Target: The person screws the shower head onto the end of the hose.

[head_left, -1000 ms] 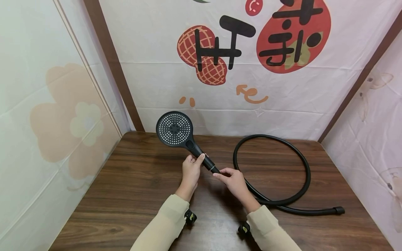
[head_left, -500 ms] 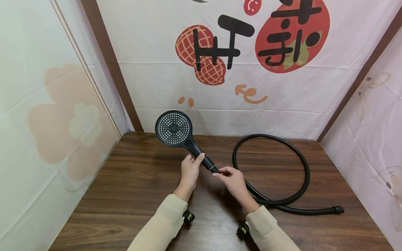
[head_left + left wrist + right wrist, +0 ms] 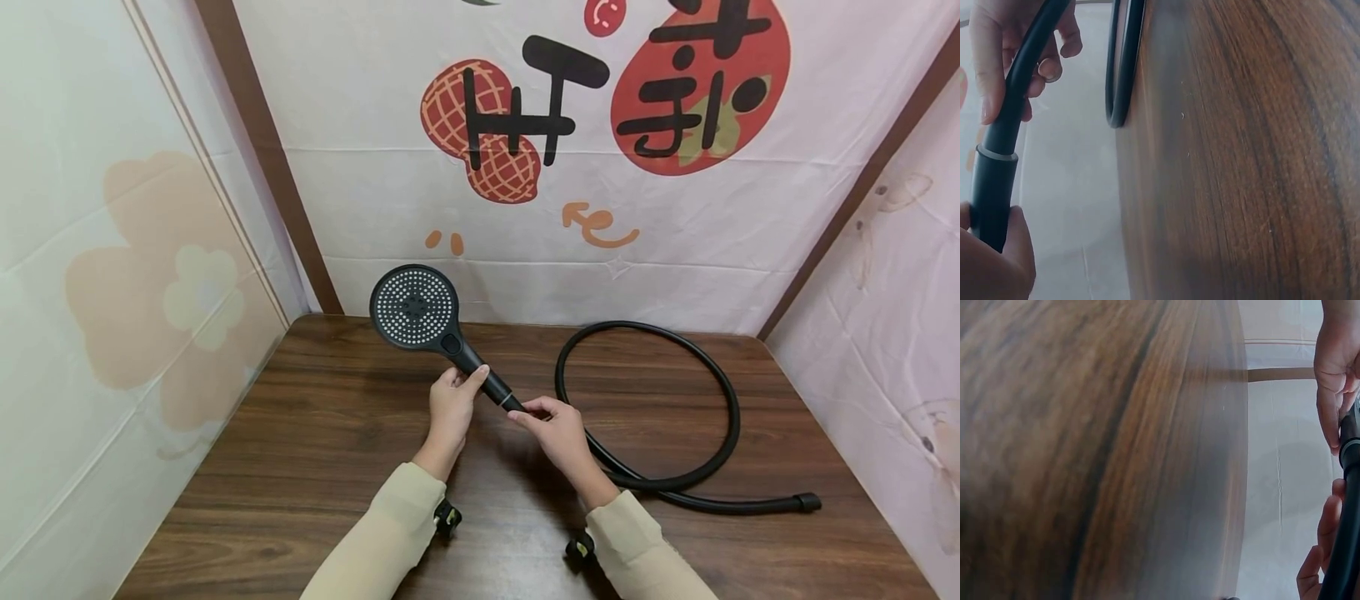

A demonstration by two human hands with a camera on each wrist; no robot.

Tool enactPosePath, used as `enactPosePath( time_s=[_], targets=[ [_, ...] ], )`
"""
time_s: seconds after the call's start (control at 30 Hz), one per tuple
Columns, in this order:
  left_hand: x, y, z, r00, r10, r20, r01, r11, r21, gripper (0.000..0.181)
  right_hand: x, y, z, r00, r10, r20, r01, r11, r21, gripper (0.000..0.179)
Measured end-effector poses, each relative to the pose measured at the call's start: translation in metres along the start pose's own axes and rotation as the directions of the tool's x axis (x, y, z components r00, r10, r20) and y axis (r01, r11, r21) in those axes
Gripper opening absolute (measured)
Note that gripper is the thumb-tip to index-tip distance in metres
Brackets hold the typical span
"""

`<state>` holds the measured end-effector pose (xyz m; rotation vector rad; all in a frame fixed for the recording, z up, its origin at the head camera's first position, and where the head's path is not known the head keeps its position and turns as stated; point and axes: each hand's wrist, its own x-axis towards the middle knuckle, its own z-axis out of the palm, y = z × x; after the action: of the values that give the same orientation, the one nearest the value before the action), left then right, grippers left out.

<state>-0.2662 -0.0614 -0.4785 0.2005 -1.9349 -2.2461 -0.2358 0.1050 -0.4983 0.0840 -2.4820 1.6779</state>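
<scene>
A black shower head (image 3: 415,307) with pale nozzles is held up above the table, tilted, its face toward me. My left hand (image 3: 452,410) grips its handle (image 3: 491,386), thumb on the near side. At the handle's lower end my right hand (image 3: 553,429) pinches the end of a black shower hose (image 3: 731,425). In the left wrist view the hose end (image 3: 1002,134) meets the handle (image 3: 992,194), with a thin light ring at the joint. The right wrist view shows the same joint, partly cut off by the frame's edge.
The hose lies in a loop on the right of the brown wooden table (image 3: 315,467). Its free end (image 3: 808,502) points right, near the table's right side. A printed cloth (image 3: 360,208) hangs behind the table, with more cloth at both sides.
Both hands stay almost in place on the shower head and hose. The left hand and shower head have shifted very slightly left.
</scene>
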Motion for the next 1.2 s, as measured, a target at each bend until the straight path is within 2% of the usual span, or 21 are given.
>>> enactPosePath(
  time_s=[0.17,0.43,0.73,0.87,1.0,1.2],
  targets=[
    [-0.0011,0.0,-0.0008,1.0,0.017,-0.007,-0.017,0.999,0.033,0.03,-0.0009,0.0019,0.0006,1.0,-0.017,-0.004,0.017,1.0,0.004,0.021],
    [-0.0018,0.006,-0.0011,0.999,0.006,-0.033,-0.007,1.0,-0.008,0.031,0.0,0.0025,-0.0002,0.999,-0.032,-0.021,0.032,0.999,0.018,0.02],
    [0.0028,0.0,0.001,0.997,0.034,-0.076,-0.037,0.998,-0.047,0.029,0.0,0.0052,-0.0007,0.999,-0.034,-0.031,0.034,0.999,0.003,0.022],
    [0.0033,-0.0009,-0.0007,0.996,0.041,-0.08,-0.043,0.999,-0.025,0.029,-0.0002,0.0046,0.0006,0.996,-0.067,-0.055,0.067,0.998,-0.009,0.022],
    [0.0026,-0.0005,-0.0018,0.996,0.04,-0.078,-0.04,0.999,-0.004,0.029,-0.0012,0.0036,0.0014,0.996,-0.065,-0.067,0.065,0.998,-0.01,0.023],
    [0.0033,-0.0022,-0.0033,0.997,0.029,-0.067,-0.029,1.0,-0.008,0.03,-0.0018,0.0065,0.0036,0.992,-0.093,-0.082,0.091,0.995,-0.026,0.023]
  ],
)
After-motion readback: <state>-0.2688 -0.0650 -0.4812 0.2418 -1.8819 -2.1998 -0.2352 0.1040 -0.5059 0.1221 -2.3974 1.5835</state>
